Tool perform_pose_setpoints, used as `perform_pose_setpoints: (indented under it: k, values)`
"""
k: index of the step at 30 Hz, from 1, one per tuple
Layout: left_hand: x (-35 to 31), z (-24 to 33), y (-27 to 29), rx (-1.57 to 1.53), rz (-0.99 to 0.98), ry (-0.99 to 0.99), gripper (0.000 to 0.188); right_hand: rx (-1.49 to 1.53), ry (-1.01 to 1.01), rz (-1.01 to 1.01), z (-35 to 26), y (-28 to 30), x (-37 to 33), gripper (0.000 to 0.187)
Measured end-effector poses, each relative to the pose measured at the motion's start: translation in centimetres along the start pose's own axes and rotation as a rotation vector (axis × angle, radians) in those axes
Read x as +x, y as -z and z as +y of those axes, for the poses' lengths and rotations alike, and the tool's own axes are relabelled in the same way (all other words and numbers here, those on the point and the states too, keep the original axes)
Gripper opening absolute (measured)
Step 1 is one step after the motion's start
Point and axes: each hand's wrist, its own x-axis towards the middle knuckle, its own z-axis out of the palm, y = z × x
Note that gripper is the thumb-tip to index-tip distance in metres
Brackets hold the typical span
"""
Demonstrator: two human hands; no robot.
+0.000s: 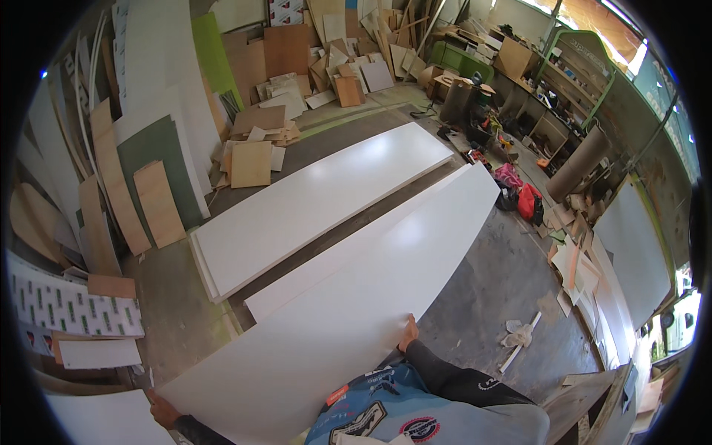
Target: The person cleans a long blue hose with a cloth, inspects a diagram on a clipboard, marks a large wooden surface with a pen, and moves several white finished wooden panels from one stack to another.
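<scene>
A long, glossy white panel [319,348] stretches away from me, its near part in front of my body. My left hand [165,411] grips its left edge by the near corner. On the right edge, close to my body, my right hand [408,334] is closed with the thumb on top; the fingers beneath are partly hidden. Under the held panel, a strip of another white panel [268,300] shows along its far left side. Beyond a narrow gap lies a stack of white panels [319,208] on the floor.
Board offcuts [252,163] and upright sheets [159,170] line the left and back. Tools and a red bag [529,202] lie at the far right, near a brown cardboard tube [578,163]. A white stick with a crumpled wrap [519,337] lies on the floor [475,297].
</scene>
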Motion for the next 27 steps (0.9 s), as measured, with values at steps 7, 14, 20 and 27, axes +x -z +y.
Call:
perform_pose_setpoints:
  k: [7, 14, 20, 27]
  values:
    - [-2.1, 6.0, -1.6, 0.075, 0.009, 0.005, 0.079, -0.127, 0.053, 0.151, -4.0, -7.2, -0.9, 0.059]
    - [-6.8, 14.4, -1.7, 0.178, 0.043, 0.056, 0.075, -0.227, 0.008, 0.221, -6.9, -7.8, 6.5, 0.060]
    - [-5.2, 13.3, -3.9, 0.118, 0.103, -0.060, 0.074, -0.261, -0.075, 0.111, -9.0, -10.3, 8.8, 0.080]
    - [-11.4, 22.4, -5.1, 0.144, -0.029, -0.171, 0.076, -0.238, 0.034, 0.229, -11.3, -8.5, 14.5, 0.079]
